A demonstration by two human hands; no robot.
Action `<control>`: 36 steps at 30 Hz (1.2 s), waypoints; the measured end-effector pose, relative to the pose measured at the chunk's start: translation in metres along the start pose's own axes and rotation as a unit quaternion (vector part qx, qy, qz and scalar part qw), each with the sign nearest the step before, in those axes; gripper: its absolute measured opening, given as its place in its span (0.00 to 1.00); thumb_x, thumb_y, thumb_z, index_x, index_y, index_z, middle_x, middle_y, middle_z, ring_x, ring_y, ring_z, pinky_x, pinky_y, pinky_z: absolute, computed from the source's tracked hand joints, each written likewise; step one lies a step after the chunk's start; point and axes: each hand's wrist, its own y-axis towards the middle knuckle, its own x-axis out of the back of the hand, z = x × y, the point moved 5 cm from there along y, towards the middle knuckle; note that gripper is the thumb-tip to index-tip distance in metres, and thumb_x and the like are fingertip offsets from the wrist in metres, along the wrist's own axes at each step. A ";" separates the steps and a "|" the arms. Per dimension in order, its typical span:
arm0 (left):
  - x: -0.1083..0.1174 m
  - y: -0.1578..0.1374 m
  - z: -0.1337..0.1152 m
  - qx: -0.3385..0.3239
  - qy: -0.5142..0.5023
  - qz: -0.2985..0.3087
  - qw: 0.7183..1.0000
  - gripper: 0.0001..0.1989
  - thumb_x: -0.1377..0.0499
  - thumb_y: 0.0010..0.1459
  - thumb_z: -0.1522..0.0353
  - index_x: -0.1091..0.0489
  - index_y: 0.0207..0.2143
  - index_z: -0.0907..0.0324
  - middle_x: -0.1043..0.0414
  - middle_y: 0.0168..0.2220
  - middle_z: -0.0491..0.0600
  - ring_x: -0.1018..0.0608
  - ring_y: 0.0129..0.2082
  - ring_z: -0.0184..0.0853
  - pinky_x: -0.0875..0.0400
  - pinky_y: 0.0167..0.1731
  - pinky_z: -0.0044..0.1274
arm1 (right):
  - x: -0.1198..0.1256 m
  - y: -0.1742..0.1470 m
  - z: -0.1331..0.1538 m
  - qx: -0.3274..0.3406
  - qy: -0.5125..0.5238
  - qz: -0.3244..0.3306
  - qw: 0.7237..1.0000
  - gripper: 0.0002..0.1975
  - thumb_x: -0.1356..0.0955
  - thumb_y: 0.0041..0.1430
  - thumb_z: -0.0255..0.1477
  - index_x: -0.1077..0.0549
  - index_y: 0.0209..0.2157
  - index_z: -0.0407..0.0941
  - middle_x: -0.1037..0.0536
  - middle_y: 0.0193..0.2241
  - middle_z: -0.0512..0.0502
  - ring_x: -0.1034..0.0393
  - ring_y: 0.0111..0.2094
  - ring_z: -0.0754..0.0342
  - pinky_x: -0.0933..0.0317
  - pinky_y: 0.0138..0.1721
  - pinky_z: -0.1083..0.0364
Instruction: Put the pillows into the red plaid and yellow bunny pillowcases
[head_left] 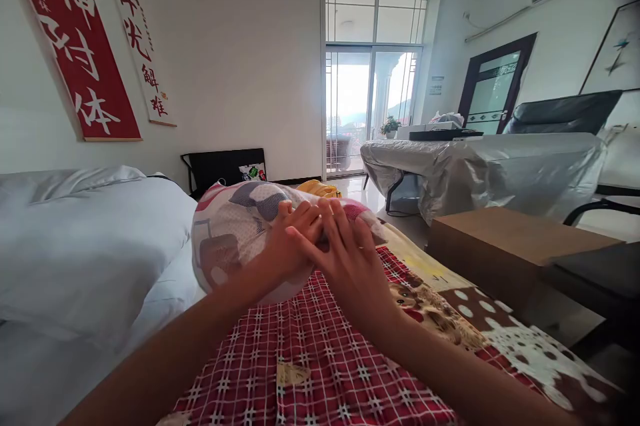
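Observation:
A patterned pillow (230, 239), white with red, blue-grey and brown shapes, lies on the bed in front of me. On its top my left hand (295, 236) rests with its fingers bent and slightly apart. Beside it, touching it, is my right hand (350, 256), fingers stretched out over the pillow and thumb spread toward the left hand. Neither hand shows anything grasped; the undersides of both are hidden. Under my forearms spreads a red checked blanket (310, 346) with brown and cream bear-print parts toward the right.
White bedding (80, 246) is heaped on the left. A brown box (520, 233) and a dark chair stand right of the bed. Behind them is a plastic-covered table (525, 159). A black folded piece (225, 169) leans by the far wall, and a sliding glass door (373, 106) is at the back.

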 end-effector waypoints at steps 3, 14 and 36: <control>-0.029 -0.014 -0.002 0.004 -0.002 0.016 1.000 0.10 0.47 0.59 0.68 0.30 0.41 0.60 0.27 0.40 0.53 0.29 0.42 0.42 0.39 0.42 0.38 | -0.029 -0.013 -0.009 -0.038 0.008 0.042 0.998 0.37 0.38 0.62 0.21 0.58 0.68 0.47 0.31 0.53 0.34 0.39 0.55 0.42 0.48 0.53 0.43; -0.089 -0.099 -0.074 0.055 0.105 -0.030 0.992 0.28 0.50 0.61 0.61 0.44 0.63 0.55 0.43 0.63 0.54 0.39 0.62 0.44 0.37 0.49 0.39 | -0.148 -0.041 -0.024 -0.075 0.120 0.330 0.933 0.20 0.43 0.65 0.26 0.35 0.57 0.41 0.25 0.47 0.37 0.31 0.46 0.44 0.44 0.47 0.47; -0.114 -0.068 0.027 0.141 -0.050 0.173 0.974 0.55 0.35 0.44 0.57 0.63 0.67 0.61 0.38 0.59 0.63 0.37 0.59 0.51 0.52 0.57 0.50 | -0.128 -0.032 -0.014 0.143 0.228 0.345 0.899 0.14 0.35 0.53 0.24 0.25 0.41 0.45 0.23 0.40 0.43 0.31 0.44 0.47 0.48 0.48 0.48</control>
